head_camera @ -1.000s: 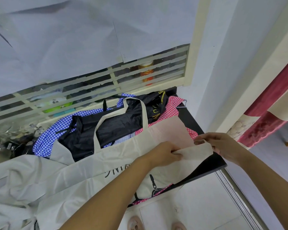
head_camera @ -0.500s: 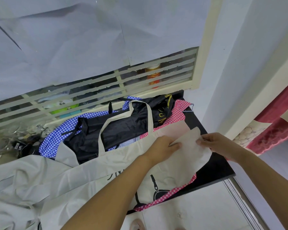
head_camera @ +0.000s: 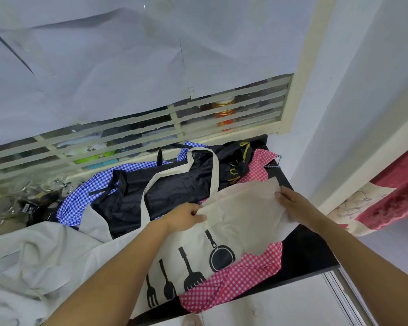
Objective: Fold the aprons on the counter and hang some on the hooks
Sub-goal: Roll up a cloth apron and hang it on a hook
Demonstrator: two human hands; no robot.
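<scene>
A cream apron [head_camera: 236,222] printed with black kitchen utensils lies on top of the pile on the dark counter [head_camera: 309,252]. Its end flap is folded back over itself. My left hand [head_camera: 186,216] pinches the flap's left edge. My right hand [head_camera: 292,205] grips the flap's right corner, thumb on top. Its neck loop arches over a black apron [head_camera: 174,184]. A pink gingham apron [head_camera: 236,283] sticks out beneath it at the front and back right. A blue gingham apron [head_camera: 80,198] lies to the left behind.
Grey cloth [head_camera: 33,262] is heaped on the counter's left. Glassware [head_camera: 12,203] stands at the far left by the barred window [head_camera: 132,135], which is covered above with pale paper. A white wall and a red curtain [head_camera: 396,196] are on the right. Floor tiles lie below the counter edge.
Both hands have carried the cream apron's end flap up and back over the apron, so the utensil print and more pink gingham now show. The view has tilted down.
</scene>
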